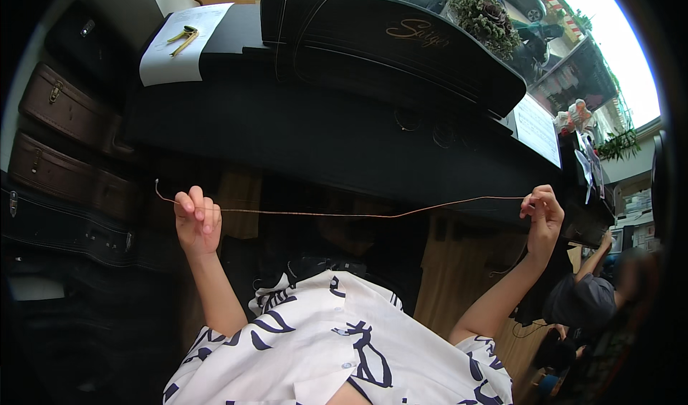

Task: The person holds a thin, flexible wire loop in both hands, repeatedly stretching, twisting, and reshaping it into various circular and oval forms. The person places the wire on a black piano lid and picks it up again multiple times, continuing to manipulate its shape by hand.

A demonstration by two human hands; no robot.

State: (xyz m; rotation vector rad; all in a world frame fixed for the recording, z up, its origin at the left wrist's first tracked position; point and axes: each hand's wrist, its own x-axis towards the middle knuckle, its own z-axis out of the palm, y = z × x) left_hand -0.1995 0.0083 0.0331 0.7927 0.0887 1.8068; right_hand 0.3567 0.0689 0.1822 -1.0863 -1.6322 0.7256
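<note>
A copper-coloured wound guitar string (322, 213) stretches across in front of me, sagging slightly in the middle. Near its left end it is pinched in my left hand (197, 217), whose fingers are curled closed. A short tail past that hand bends upward to a small pale tip. On the far right, my right hand (542, 210) grips the other end between closed fingers. Both hands are raised in front of the black table (236, 129). Thin coiled strings (405, 120) lie on its dark top, and further thin strings (279, 25) hang over the black upright panel (344, 39).
Gold clamp-like tool (184, 41) rests on white paper (161, 64) at the back left. Dark instrument cases (64, 165) are stacked at the left. A printed sheet (537, 129) and a dried plant (484, 18) are at the back right. Another person (584, 297) is at the right.
</note>
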